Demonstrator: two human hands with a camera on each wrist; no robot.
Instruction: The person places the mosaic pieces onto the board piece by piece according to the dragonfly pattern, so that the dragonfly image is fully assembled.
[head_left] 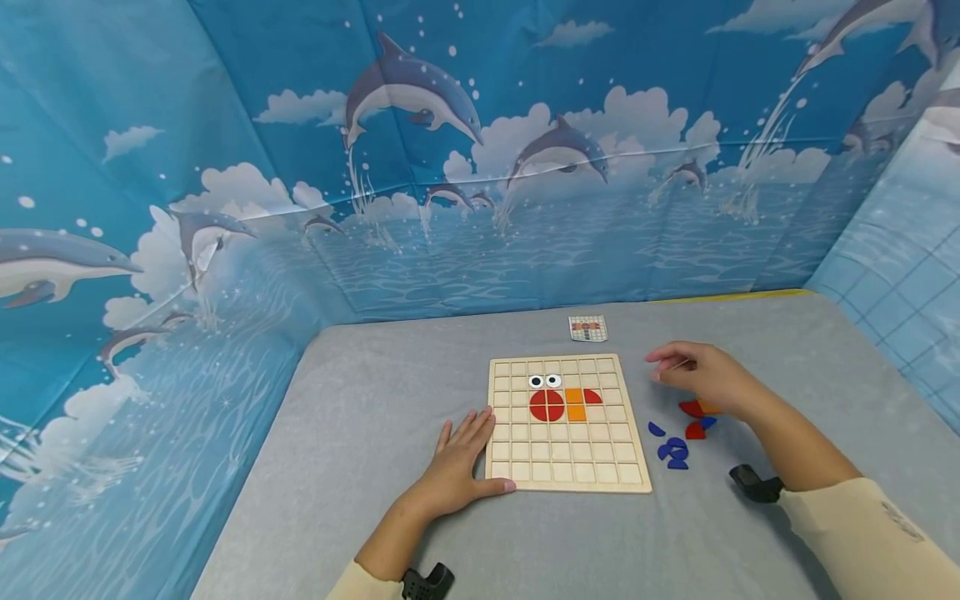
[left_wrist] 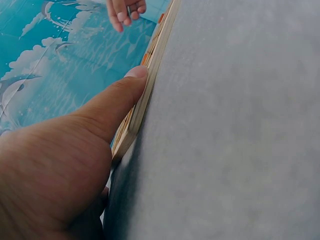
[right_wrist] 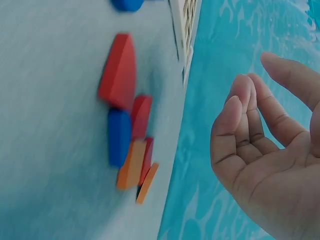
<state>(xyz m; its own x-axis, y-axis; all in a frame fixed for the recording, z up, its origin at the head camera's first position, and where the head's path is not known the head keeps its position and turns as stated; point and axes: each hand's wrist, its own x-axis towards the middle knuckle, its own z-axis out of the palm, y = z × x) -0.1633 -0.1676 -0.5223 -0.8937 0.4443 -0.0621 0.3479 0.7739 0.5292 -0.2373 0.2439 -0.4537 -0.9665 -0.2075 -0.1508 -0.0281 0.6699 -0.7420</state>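
Note:
A square wooden grid board [head_left: 561, 452] lies on the grey cloth. My left hand [head_left: 453, 471] rests at its left edge with fingers spread, thumb on the near corner. On the board sit two eye pieces [head_left: 536, 382], a red circle made of quarter pieces [head_left: 537, 398], two orange squares [head_left: 575, 412] and one red quarter piece [head_left: 592, 397]. Off the board's right side my right hand [head_left: 705, 375] hovers with loosely bent fingers and nothing in them. Below it lie red [right_wrist: 119, 70], blue [right_wrist: 119, 137] and orange [right_wrist: 131, 165] pieces.
Several blue curved pieces [head_left: 677, 463] lie beside the board's lower right edge. A small printed card [head_left: 588, 328] with a grid picture lies beyond the board's far edge. Behind the table [head_left: 405, 367] hangs a blue dolphin curtain [head_left: 450, 275].

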